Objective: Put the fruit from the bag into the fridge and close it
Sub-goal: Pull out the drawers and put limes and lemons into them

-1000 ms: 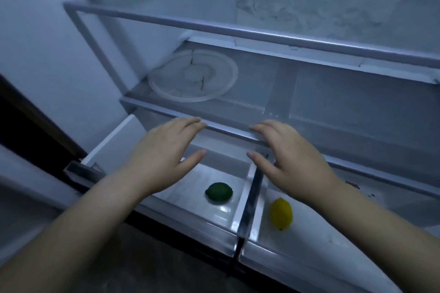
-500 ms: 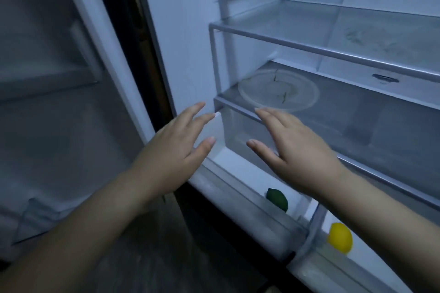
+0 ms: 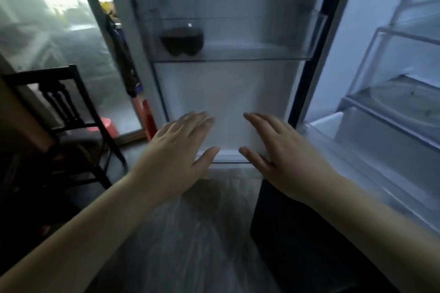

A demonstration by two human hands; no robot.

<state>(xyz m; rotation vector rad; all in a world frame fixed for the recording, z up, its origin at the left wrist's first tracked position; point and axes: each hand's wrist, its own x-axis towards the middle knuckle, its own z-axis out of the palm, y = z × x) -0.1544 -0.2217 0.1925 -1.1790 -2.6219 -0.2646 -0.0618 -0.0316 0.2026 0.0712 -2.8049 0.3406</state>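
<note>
The fruit is out of sight now. A second ago a green piece and a yellow one lay in the drawers at the bottom of the fridge (image 3: 390, 59), under the person's hands. Since then the view has swung left, and the fridge body is only a strip down the right edge of the frame. The open door (image 3: 228, 102) fills the middle. So, by my reckoning, the loading is done and the closing is about to start.

The left hand (image 3: 176, 150) and the right hand (image 3: 276, 150) reach side by side toward the door's lower inner panel, fingers straight and spread, holding nothing. I can't tell whether they touch the panel or hang just short of it.

The drawers are lost in blur at the lower right, so I can't say if they are pushed in. No bag shows. A dark-bottomed bottle (image 3: 182, 38) stands in the door shelf (image 3: 250, 54), its top cut off. A chair (image 3: 59, 107) sits at the left.
</note>
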